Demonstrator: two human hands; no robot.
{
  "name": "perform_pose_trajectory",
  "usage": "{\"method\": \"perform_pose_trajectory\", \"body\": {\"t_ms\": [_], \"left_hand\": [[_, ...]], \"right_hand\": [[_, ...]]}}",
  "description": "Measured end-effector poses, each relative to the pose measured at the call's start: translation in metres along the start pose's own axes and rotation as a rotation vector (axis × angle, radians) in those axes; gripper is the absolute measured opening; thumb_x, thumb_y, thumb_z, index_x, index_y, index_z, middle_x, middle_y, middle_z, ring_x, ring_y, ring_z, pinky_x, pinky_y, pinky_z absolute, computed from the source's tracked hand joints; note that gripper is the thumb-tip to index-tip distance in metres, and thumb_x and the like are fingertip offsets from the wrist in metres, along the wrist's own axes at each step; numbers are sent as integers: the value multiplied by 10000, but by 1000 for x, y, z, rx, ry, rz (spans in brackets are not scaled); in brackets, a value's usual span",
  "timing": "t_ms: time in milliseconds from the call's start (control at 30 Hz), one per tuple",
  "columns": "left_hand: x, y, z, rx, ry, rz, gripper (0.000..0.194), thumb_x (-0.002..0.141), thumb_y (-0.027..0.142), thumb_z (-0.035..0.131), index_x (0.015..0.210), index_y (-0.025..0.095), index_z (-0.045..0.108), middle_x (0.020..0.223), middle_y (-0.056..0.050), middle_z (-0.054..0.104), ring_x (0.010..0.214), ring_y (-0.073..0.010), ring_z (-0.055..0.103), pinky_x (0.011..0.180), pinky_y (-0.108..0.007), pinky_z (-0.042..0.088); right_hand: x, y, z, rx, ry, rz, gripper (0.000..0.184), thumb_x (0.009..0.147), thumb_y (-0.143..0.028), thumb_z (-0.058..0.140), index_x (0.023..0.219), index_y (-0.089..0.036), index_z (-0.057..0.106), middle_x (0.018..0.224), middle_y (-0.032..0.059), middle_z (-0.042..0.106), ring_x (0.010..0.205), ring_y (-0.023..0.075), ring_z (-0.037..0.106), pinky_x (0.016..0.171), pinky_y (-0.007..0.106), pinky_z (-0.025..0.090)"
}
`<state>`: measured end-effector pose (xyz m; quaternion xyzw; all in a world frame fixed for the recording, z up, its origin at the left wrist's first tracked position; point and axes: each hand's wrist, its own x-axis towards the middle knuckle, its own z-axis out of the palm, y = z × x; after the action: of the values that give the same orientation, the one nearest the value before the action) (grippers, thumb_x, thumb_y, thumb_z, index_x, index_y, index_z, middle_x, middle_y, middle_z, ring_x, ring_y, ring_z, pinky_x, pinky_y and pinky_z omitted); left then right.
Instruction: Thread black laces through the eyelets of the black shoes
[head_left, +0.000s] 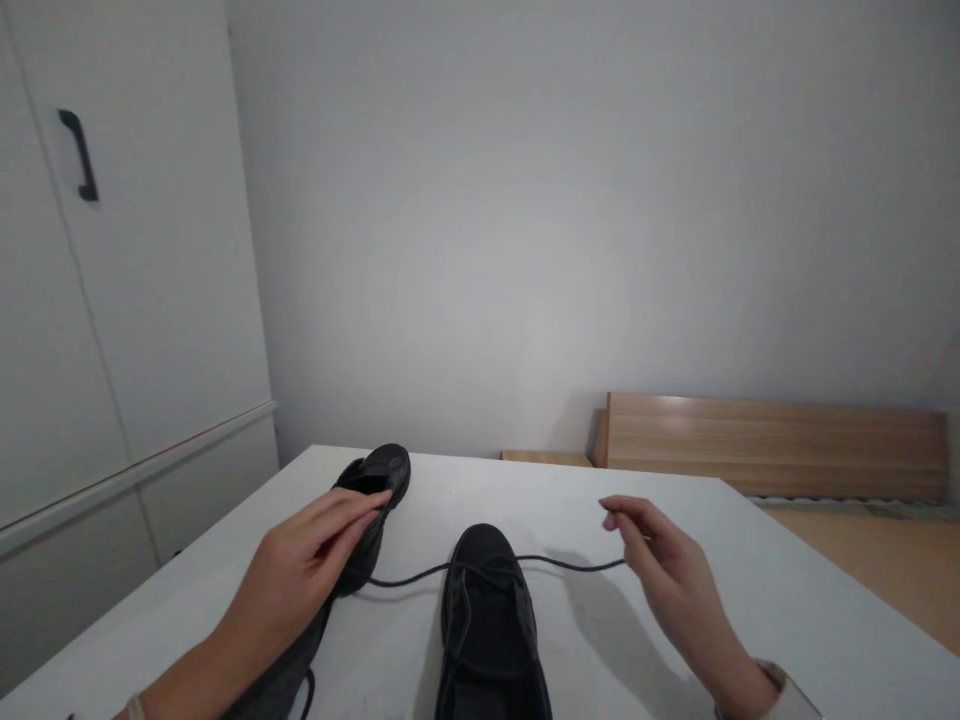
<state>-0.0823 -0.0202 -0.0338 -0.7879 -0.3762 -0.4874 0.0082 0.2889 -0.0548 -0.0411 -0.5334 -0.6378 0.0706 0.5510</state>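
Observation:
Two black canvas shoes lie on a white table (750, 600). My left hand (307, 570) rests on the left shoe (379, 485), fingers laid over its opening. The right shoe (487, 620) points away from me at the table's middle. A black lace (570, 563) runs from the right shoe's front out to the right, and my right hand (667, 570) pinches its end between thumb and forefinger, raised a little above the table. Another stretch of lace (405, 577) runs left from that shoe toward the left shoe.
A white cupboard (112, 300) with a black handle (79, 155) stands at the left. A plain grey wall is behind the table. Wooden boards (772, 445) lean low against the wall at the right, above a wooden floor (885, 560).

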Motion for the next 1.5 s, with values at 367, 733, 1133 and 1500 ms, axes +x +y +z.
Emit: {"method": "perform_pose_trajectory", "body": {"t_ms": [367,733,1133,1500], "left_hand": [[-22,41,39,-125,-319,25,174,953,193,494,894,210,657,797,-6,656,725,-118,628,644,-192,470],[-24,39,47,-92,-378,-36,175,942,172,479,892,184,646,808,-35,631,763,-156,598,677,-250,450],[-19,48,44,-198,-374,-173,146,881,146,514,819,165,645,831,-46,612,808,-175,578,718,-277,430],[-21,44,50,-217,-360,-148,224,939,191,465,890,158,681,855,-68,616,826,-192,552,743,-303,413]], "right_hand": [[-28,-37,34,25,-548,-164,190,971,-217,454,870,-206,614,825,33,629,738,175,589,653,279,448],[-34,-35,42,-38,-493,-245,185,972,-167,429,916,-214,599,956,61,562,913,218,570,792,350,478],[-36,-41,46,-16,-540,-196,240,988,-192,380,906,-197,605,861,52,588,754,190,603,667,306,479],[-36,-37,49,16,-543,-191,214,981,-179,397,934,-199,605,877,46,595,764,183,591,676,297,473]]}}
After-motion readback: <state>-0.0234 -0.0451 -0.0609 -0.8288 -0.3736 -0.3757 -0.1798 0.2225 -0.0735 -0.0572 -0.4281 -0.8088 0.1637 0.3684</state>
